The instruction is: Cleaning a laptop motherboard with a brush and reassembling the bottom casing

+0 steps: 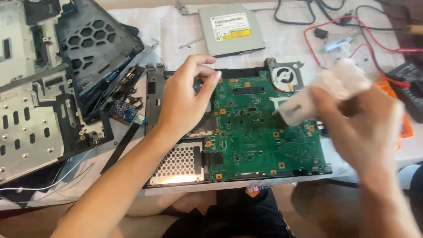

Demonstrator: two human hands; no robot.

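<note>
A green laptop motherboard [260, 123] lies in its black base frame [154, 97] in front of me. My left hand [187, 94] rests on the frame's left part, fingers curled at the board's upper left edge. My right hand [365, 128], blurred, is raised over the board's right side and grips a white crumpled cloth or tissue [341, 79] together with a small white oblong object [297, 108]. A round fan [283, 75] sits at the board's upper right corner.
Dismantled laptop shells [53, 75] and a small blue circuit card [123, 111] lie at left. A silver optical drive [231, 28] lies at the back. Red and black wires [348, 26] and an orange object [403, 119] lie at right. A perforated metal bay [178, 165] is near me.
</note>
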